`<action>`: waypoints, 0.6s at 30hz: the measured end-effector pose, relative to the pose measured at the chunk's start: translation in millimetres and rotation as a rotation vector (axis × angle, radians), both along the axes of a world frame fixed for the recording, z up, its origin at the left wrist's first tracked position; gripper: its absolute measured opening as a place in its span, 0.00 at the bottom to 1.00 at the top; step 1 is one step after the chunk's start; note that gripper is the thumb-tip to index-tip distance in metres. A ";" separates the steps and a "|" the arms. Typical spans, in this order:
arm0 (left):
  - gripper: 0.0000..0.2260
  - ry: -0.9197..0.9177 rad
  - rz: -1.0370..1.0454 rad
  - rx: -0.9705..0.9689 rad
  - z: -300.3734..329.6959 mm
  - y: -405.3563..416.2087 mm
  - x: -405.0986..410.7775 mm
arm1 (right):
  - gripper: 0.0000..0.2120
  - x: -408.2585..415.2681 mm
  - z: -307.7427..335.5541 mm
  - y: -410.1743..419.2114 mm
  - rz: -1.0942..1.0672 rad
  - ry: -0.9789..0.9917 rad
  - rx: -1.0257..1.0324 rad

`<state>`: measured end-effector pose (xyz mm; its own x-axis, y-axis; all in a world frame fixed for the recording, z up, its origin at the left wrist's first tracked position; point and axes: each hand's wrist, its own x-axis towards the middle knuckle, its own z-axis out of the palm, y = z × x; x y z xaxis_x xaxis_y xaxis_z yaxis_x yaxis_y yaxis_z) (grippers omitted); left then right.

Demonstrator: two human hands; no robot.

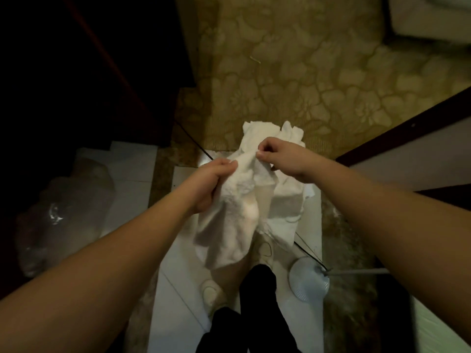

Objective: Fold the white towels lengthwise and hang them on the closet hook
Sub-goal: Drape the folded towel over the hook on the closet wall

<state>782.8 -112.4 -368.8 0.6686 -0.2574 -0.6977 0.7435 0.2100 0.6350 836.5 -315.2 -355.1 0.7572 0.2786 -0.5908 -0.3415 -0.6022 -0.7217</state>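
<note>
White tiled floor [175,289], patterned carpet [305,72], round fan base [308,278]

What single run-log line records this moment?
left hand: grips white towel | right hand: pinches towel edge | towel: unfolded, hanging

- A patterned gold carpet [305,72] covered the floor ahead.
- A crumpled clear plastic bag [63,212] lay at left on white tiles [178,301].
- A round pale disc [308,278] lay on the tiles at right, by a thin black cable [305,250].
</note>
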 end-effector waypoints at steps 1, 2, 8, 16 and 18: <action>0.04 -0.009 0.011 -0.009 19.5 2.6 -1.9 | 0.04 -5.9 13.1 6.7 -0.037 -0.059 -0.021; 0.05 -0.016 0.034 -0.019 38.8 5.0 -4.4 | 0.03 -14.4 25.5 12.7 -0.087 -0.100 -0.023; 0.03 0.009 0.220 -0.074 141.7 24.9 -33.4 | 0.15 -103.1 76.6 31.2 -0.500 -0.037 0.109; 0.14 -0.143 0.359 -0.121 261.7 57.9 -84.9 | 0.49 -174.2 146.7 56.3 -0.471 0.246 0.369; 0.15 -0.195 0.385 -0.132 287.8 63.3 -100.4 | 0.48 -177.1 169.1 64.2 -0.480 0.242 0.407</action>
